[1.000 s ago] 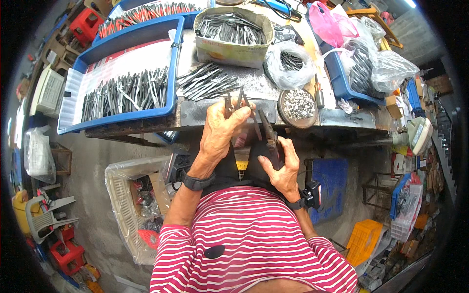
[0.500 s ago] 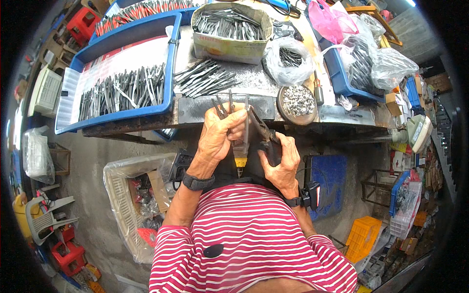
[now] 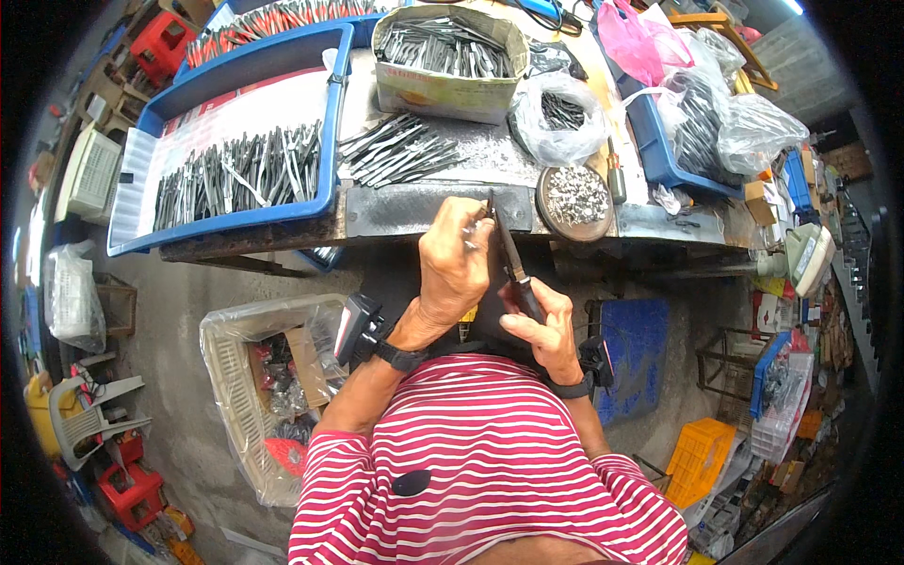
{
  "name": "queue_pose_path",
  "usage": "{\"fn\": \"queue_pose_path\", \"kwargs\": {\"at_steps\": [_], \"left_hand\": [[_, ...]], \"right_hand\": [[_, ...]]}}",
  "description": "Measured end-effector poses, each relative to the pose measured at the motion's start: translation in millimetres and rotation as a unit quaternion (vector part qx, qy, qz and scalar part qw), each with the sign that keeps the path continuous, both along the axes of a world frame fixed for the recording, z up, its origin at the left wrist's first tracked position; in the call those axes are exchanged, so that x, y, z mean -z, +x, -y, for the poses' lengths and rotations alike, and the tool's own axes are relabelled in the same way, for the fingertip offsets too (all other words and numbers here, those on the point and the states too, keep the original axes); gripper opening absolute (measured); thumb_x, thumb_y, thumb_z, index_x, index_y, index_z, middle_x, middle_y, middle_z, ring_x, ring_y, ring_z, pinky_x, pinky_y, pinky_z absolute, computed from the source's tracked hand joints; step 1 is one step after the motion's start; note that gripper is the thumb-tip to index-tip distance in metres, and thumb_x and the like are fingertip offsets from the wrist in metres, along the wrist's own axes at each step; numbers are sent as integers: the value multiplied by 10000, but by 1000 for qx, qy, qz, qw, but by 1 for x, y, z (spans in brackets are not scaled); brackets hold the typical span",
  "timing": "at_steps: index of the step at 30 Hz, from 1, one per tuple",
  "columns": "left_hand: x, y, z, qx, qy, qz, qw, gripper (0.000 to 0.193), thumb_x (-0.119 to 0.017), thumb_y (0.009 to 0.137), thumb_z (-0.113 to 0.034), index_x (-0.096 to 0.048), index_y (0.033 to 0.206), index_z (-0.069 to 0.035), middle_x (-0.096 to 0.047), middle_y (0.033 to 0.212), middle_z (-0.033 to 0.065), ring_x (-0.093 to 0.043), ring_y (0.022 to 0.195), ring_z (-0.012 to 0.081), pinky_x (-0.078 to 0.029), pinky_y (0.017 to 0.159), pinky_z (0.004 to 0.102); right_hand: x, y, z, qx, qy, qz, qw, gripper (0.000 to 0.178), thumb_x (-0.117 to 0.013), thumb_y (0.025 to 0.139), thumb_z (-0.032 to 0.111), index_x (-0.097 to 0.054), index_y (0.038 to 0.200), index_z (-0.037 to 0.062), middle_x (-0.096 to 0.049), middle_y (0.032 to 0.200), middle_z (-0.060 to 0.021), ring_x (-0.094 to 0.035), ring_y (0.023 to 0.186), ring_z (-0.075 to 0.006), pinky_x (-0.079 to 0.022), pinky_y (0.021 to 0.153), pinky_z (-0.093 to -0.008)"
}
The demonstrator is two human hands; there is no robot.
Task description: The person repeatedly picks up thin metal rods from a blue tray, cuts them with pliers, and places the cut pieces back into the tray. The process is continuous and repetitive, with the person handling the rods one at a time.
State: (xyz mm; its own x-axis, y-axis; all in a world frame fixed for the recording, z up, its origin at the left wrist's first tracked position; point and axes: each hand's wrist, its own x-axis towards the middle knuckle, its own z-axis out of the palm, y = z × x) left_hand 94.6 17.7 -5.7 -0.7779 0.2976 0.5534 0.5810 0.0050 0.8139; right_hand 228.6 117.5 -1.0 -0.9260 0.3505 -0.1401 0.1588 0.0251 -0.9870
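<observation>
My right hand [image 3: 544,331] is closed around the handles of dark pliers [image 3: 509,252], whose jaws point up toward the table's front edge. Close beside those jaws, my left hand [image 3: 454,259] is closed, knuckles up, around a slender metal piece [image 3: 473,244] that its fingers mostly cover. Whether the jaws grip that piece cannot be made out. Just beyond both hands, a dark metal plate [image 3: 400,213] lines the table edge. A pile of slender black-and-silver metal pieces [image 3: 395,153] lies behind it. Below my left hand, part of a yellow object [image 3: 467,322] shows.
At the left stands a blue tray [image 3: 331,141] of similar pieces; behind, a full carton [image 3: 443,96]. A round dish of small bits [image 3: 575,202], a plastic bag [image 3: 537,132] and a screwdriver [image 3: 616,179] lie to the right. A plastic-lined crate [image 3: 226,377] sits on the floor.
My left hand has moved right and turned knuckles up, bringing its fingers beside the pliers' jaws. The slender pieces that stuck up from it are now mostly hidden. The pliers' handles look closer together.
</observation>
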Motion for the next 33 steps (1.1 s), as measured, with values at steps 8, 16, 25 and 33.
{"fn": "queue_pose_path", "kwargs": {"at_steps": [8,16,25,33], "left_hand": [[5,-14,10,80,-146,-272,948,485,-596,587,62,-539,1069,62,-580,989,211,-621,823,358,-513,652,379],[-16,-31,11,-16,-38,149,988,118,-521,923,-138,-532,912,-21,-620,726,102,-598,678,172,-453,612,290],[-6,-105,22,-162,-279,-30,946,115,-555,841,-95,-499,902,-16,-602,761,206,-601,717,406,-449,613,479],[12,-107,16,-151,-378,-81,910,107,-597,763,-54,-520,822,-8,-560,832,218,-578,764,416,-467,649,491]], "right_hand": [[1,12,-14,-53,-280,38,958,407,-689,698,253,-573,964,-32,-496,703,-12,-411,575,-60,-299,496,-201],[14,9,-9,-14,-131,5,991,469,-676,760,349,-558,1014,-27,-492,713,1,-424,602,-69,-332,530,-225],[13,8,-6,6,27,23,999,410,-710,760,259,-575,1024,-25,-534,783,-10,-485,700,-77,-393,637,-213],[26,8,-6,5,87,-5,996,440,-737,761,234,-567,1084,-12,-512,778,2,-469,691,-65,-396,630,-206]]}}
